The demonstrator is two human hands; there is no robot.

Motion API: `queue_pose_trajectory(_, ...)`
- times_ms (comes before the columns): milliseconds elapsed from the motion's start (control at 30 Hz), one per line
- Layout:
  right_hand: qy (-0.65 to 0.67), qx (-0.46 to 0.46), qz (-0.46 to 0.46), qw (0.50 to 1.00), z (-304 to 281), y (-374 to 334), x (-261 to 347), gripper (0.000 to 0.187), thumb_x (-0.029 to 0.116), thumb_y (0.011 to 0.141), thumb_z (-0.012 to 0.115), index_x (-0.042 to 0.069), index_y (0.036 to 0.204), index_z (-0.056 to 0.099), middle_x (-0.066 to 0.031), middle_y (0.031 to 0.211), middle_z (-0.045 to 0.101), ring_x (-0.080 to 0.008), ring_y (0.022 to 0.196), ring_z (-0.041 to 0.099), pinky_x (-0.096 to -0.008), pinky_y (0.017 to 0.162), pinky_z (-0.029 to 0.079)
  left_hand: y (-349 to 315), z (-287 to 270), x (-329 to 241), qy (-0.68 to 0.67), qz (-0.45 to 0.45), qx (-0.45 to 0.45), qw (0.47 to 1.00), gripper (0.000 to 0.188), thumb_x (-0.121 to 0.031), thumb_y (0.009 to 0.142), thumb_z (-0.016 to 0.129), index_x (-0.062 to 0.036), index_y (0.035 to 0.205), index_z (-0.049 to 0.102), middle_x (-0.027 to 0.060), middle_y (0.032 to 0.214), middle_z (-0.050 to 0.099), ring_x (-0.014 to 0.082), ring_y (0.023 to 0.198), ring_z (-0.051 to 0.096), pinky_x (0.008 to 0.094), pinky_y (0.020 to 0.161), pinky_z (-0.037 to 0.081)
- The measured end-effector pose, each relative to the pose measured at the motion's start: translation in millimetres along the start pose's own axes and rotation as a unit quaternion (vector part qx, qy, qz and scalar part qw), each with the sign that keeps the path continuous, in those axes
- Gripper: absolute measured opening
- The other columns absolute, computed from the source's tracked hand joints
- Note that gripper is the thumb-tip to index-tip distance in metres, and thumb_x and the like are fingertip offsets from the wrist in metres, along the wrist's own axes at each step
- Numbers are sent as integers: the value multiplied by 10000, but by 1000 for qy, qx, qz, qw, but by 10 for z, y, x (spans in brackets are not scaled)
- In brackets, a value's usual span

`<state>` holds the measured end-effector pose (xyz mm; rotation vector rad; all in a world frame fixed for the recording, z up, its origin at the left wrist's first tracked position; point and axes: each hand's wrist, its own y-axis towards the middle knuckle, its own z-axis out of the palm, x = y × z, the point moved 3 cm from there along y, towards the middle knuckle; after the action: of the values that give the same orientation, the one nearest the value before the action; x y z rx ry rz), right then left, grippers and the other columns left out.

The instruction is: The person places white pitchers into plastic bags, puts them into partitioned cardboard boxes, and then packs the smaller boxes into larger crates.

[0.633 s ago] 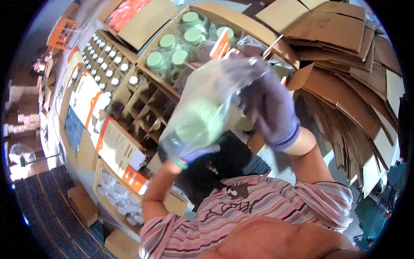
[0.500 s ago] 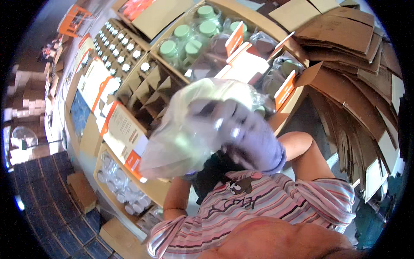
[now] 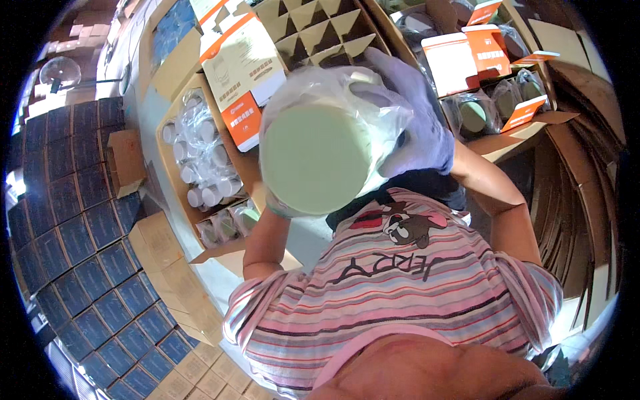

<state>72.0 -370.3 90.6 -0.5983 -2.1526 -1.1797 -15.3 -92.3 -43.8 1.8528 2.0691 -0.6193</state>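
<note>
The bagged jar (image 3: 317, 160) sits mid-picture, the divided box (image 3: 317, 30) at its 12 o'clock. At 3 o'clock the right hand (image 3: 421, 133) curls around its side; the left's grip is hidden, cannot tell. Best support both sides, lest slick plastic slip.

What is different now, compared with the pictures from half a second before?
The wrapped container has turned; its pale-green round end now shows full-on. The right grip has moved from across its front to its right side. The divided carton appears higher and further right, probably because the view swung. Unchanged: the right grip holds the container, in its clear wrapping. The left grip is hidden now.
</note>
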Motion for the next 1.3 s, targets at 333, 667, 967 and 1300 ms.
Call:
queue_pose_trajectory(333, 355, 147, 150, 911, 353, -226, -1013, 628, 371, 687, 781, -16, 1133, 566, -95, 1066, 590, -161, 977, 556, -296, 867, 441, 140, -279, -29, -34, 35, -5, 999, 647, -415, 888, 553, -56, 1381, 338, 186, 1344, 439, 320, 1142, 524, 412, 939, 450)
queue_pose_trajectory(667, -277, -49, -305, 910, 81, 47, -78, 205, 277, 625, 684, 136, 712, 564, -11, 676, 515, -218, 609, 523, -340, 539, 426, 32, -1175, -563, -486, -100, -11, 868, 888, -454, 707, 747, -61, 1380, 320, 182, 1305, 452, 344, 1132, 507, 381, 931, 451)
queue_pose_trajectory(967, -77, 96, -47, 991, 133, 61, -439, 369, 383, 671, 754, 72, 814, 615, -101, 792, 587, -298, 755, 577, -387, 702, 467, 26, -1407, -868, -25, 268, -11, 963, 1025, -269, 517, 881, -12, 1350, 343, 197, 1297, 421, 366, 1224, 407, 427, 1041, 337)
queue_pose_trajectory(1300, -191, 160, -51, 967, -59, 123, -1227, 239, 149, 746, 646, 97, 973, 590, -107, 902, 578, -289, 837, 590, -384, 731, 508, -157, -1293, 17, -272, 119, -167, 940, 978, -241, 618, 840, -45, 1377, 256, 140, 1268, 437, 262, 1158, 471, 397, 969, 428)
